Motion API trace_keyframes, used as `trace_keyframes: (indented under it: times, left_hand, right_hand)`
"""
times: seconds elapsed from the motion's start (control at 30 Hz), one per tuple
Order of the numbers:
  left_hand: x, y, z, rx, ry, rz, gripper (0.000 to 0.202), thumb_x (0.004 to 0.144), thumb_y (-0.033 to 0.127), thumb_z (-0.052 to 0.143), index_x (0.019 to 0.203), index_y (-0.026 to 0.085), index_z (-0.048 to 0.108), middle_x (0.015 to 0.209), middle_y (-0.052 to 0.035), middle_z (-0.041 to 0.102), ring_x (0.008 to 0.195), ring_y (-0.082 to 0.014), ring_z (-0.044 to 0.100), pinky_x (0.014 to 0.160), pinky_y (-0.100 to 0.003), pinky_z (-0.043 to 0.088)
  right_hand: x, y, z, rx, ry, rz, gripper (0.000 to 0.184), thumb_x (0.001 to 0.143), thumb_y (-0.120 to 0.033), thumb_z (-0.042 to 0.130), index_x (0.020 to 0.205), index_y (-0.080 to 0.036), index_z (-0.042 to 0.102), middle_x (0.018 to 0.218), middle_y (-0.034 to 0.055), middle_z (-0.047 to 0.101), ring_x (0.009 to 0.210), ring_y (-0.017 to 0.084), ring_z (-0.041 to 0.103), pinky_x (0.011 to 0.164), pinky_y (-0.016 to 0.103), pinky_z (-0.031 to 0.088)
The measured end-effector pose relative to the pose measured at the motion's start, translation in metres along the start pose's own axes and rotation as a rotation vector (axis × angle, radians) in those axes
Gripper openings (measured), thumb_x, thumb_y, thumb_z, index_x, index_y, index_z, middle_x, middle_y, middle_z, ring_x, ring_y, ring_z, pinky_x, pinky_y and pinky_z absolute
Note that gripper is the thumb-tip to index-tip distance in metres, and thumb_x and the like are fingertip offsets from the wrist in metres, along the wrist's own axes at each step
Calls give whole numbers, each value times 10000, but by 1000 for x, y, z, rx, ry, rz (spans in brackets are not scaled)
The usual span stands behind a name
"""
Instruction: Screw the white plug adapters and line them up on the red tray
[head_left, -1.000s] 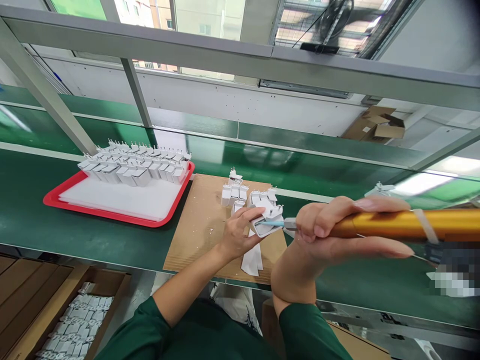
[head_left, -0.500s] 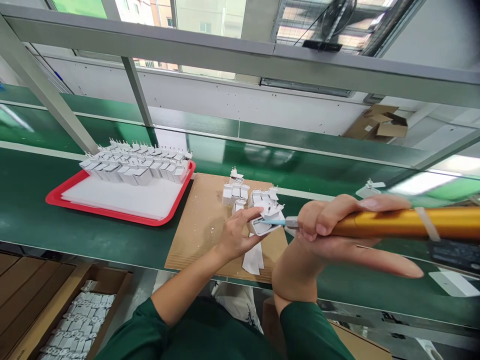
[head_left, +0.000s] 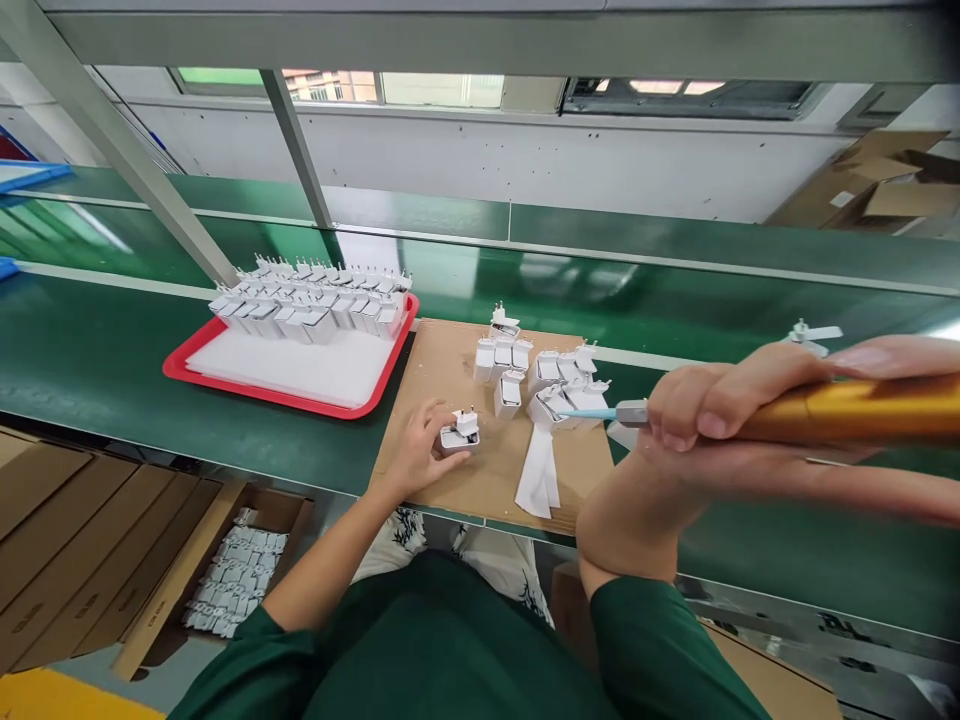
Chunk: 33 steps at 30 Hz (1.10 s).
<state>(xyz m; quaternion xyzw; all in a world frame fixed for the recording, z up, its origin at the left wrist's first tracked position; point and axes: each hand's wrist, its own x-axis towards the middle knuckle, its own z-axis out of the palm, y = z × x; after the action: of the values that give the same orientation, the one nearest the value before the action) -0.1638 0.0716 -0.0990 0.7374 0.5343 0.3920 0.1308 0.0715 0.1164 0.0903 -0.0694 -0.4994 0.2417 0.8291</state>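
Note:
My left hand (head_left: 421, 452) has its thumb and fingers around a white two-pin plug charger (head_left: 460, 437) low over the cardboard sheet (head_left: 480, 490). The charger's pinned lid sits tilted over its open case. My right hand (head_left: 720, 410) is wrapped round a tool with a thick gold-coloured handle (head_left: 847, 412) and a metal collar. The tool's thin light-blue tip (head_left: 592, 413) points left, at a cluster of white chargers (head_left: 559, 385); whether it touches them I cannot tell. More chargers (head_left: 501, 355) stand just left of that cluster. White strips (head_left: 537, 475) lie in front.
To the left, a red tray (head_left: 281, 400) holds rows of white chargers (head_left: 315, 310). A carton of white parts (head_left: 240, 575) stands below the bench's left side. Another lidded white piece (head_left: 810, 335) lies beyond my right hand. A metal beam (head_left: 480, 45) crosses overhead.
My left hand has moved left from the cluster and now holds a charger over the cardboard. The tool's tip no longer reaches into a held charger. The view has tilted down.

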Motion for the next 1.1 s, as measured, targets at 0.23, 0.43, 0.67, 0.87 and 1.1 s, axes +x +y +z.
trace_keyframes:
  times: [0.23,0.43,0.67,0.87,1.1]
  left_hand:
    - [23,1,-8,-163,-249,164,430,1012,303,481,1421,187,545,1409,-145,630,1323,-266,579,1133,-461,464]
    - [23,4,-9,-97,-194,106,367,932,385,649,1242,188,648,1124,-98,743,1025,-255,653,947,-393,533]
    - [26,4,0,-210,-249,-33,315,878,359,701,1143,204,630,1102,-66,712,986,-231,675,878,-338,513]
    - [30,4,2,-271,-290,-76,229,866,286,680,1081,221,633,1072,-21,710,946,-197,663,852,-298,481]
    - [34,3,2,-245,-373,-82,191,879,335,622,1019,205,619,1022,-38,690,923,-214,633,822,-308,467]
  right_hand:
    - [1,6,-9,5,-109,-57,495,800,-696,637,999,-244,673,509,-91,415,286,53,269,224,187,306]
    - [5,3,-7,32,-123,-43,464,781,-656,706,994,-244,696,530,-87,447,282,66,284,191,221,276]
    - [13,5,-14,110,-312,-77,457,852,-611,649,1071,-211,678,558,-93,503,264,48,291,180,183,294]
    - [14,4,-12,78,-326,-83,448,848,-626,645,1070,-238,674,551,-104,508,243,49,276,172,189,290]
    - [13,5,-17,70,-336,-71,447,847,-629,646,1074,-243,668,566,-98,517,261,61,315,183,211,332]
